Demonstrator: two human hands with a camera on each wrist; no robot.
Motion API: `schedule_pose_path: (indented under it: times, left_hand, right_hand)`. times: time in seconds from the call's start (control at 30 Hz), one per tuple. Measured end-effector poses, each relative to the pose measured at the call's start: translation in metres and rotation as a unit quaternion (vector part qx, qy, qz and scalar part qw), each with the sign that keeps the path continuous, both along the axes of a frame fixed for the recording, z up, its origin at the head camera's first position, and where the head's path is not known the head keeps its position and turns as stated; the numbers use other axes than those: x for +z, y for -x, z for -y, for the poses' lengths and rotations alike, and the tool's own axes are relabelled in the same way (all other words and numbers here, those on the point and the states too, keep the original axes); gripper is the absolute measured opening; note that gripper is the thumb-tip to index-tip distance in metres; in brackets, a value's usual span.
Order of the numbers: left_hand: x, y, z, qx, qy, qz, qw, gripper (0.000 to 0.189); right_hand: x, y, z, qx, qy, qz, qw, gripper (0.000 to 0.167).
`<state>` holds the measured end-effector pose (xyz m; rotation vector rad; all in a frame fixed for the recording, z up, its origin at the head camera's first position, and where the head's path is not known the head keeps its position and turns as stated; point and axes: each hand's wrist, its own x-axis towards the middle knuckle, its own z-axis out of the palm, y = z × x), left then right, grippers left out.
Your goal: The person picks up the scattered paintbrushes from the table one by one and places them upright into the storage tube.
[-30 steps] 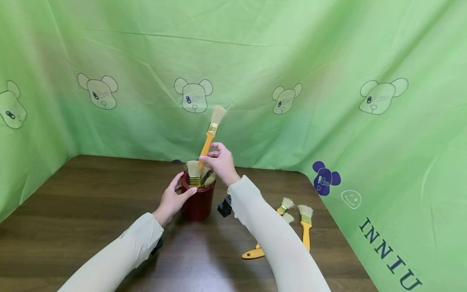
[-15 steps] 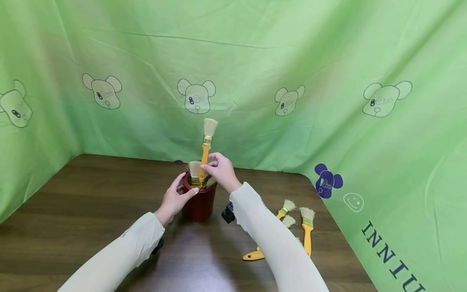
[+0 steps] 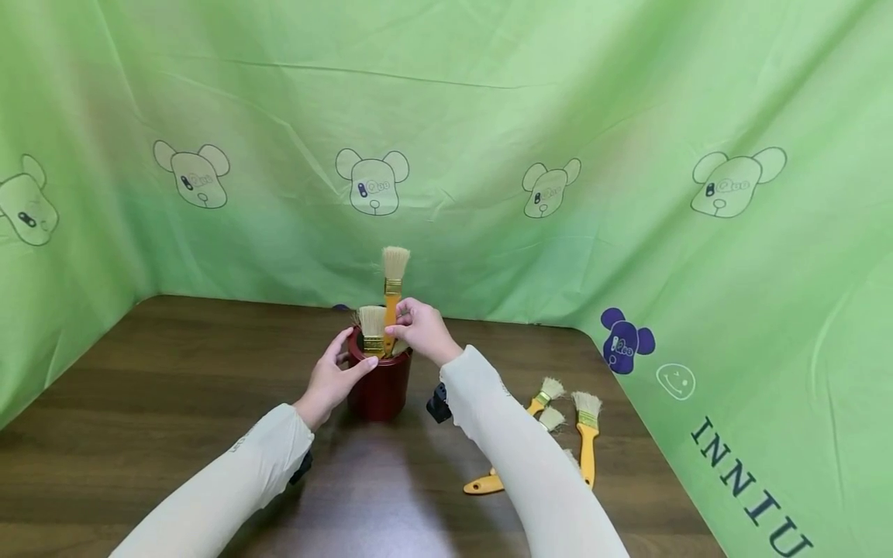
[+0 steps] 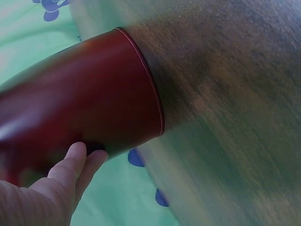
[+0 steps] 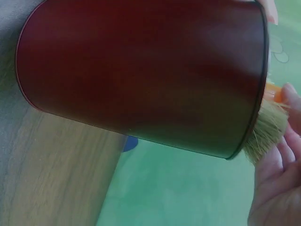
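Note:
A dark red round pot [image 3: 377, 391] stands upright on the brown table, with several paint brushes in it, bristles up. My left hand [image 3: 335, 384] holds its left side, thumb at the near rim and fingers around the far side. In the left wrist view, fingers [image 4: 70, 167] lie along the pot's smooth wall. My right hand [image 3: 422, 329] pinches the yellow handle of a paint brush [image 3: 393, 291], bristles upward, its lower end inside the pot's mouth. Beside it a wide paint brush [image 3: 373, 322] leans in the pot. In the right wrist view, bristles [image 5: 268, 129] stick out past the rim.
Several yellow-handled paint brushes [image 3: 587, 434] lie on the table [image 3: 174, 434] at the right, partly hidden by my right sleeve [image 3: 519, 442]. A green curtain [image 3: 460, 116] with printed bear heads hangs behind the table and along both sides.
My right hand has moved down and slightly left, lowering the paint brush into the pot and bringing it from tilted to nearly upright. My left hand stays on the pot.

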<state>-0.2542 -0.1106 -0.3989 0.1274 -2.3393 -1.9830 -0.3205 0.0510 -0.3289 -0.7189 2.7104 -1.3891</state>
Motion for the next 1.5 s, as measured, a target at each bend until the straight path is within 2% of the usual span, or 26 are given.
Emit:
schedule_pose_path:
  times: [0.17,0.4,0.6,0.73,0.83,0.93,1.03,1.13,1.27,1.4,1.5]
  left_hand:
    - [0.000,0.000,0.000,0.002,-0.007,-0.004,1.0000,0.073]
    - [0.001,0.000,0.000,-0.002,-0.008,-0.010,0.9999,0.074]
    - [0.001,0.001,0.000,0.002,-0.010,0.002,0.9999,0.075]
    - [0.000,0.000,0.000,0.004,-0.003,0.004,1.0000,0.075]
    - [0.000,0.000,-0.001,0.003,-0.005,0.003,1.0000,0.075]
    - [0.000,-0.001,-0.001,0.001,-0.010,0.003,0.9999,0.076]
    - [0.000,-0.001,-0.001,-0.001,-0.010,0.003,0.9999,0.078]
    - [0.000,-0.001,0.000,0.000,-0.013,0.005,0.9999,0.078]
    - [0.000,-0.002,0.001,0.003,-0.014,0.005,0.9999,0.078]
    - [0.001,-0.001,0.000,0.003,-0.011,0.002,0.9999,0.077]
    - [0.000,-0.001,-0.001,0.002,-0.011,0.004,0.9999,0.077]
  right_hand:
    - [0.002,0.002,-0.002,0.017,0.008,0.047,0.9987,0.020]
    - [0.004,0.007,-0.011,-0.035,0.056,0.007,0.9978,0.023]
    - [0.007,0.011,-0.032,-0.047,0.109,0.056,0.9913,0.032]
    - [0.010,0.007,-0.057,-0.043,0.098,0.108,0.9884,0.037]
    - [0.010,0.000,-0.081,-0.035,0.062,0.136,0.9882,0.041]
    - [0.005,-0.007,-0.113,-0.027,0.022,0.146,0.9887,0.044]
    - [-0.002,-0.012,-0.153,-0.037,0.001,0.166,0.9854,0.048]
    - [-0.011,-0.019,-0.193,-0.065,0.002,0.204,0.9768,0.052]
    - [-0.024,-0.028,-0.230,-0.094,0.050,0.253,0.9617,0.054]
    - [-0.042,-0.032,-0.247,-0.099,0.104,0.301,0.9426,0.057]
    - [-0.057,-0.034,-0.250,-0.109,0.124,0.346,0.9235,0.060]
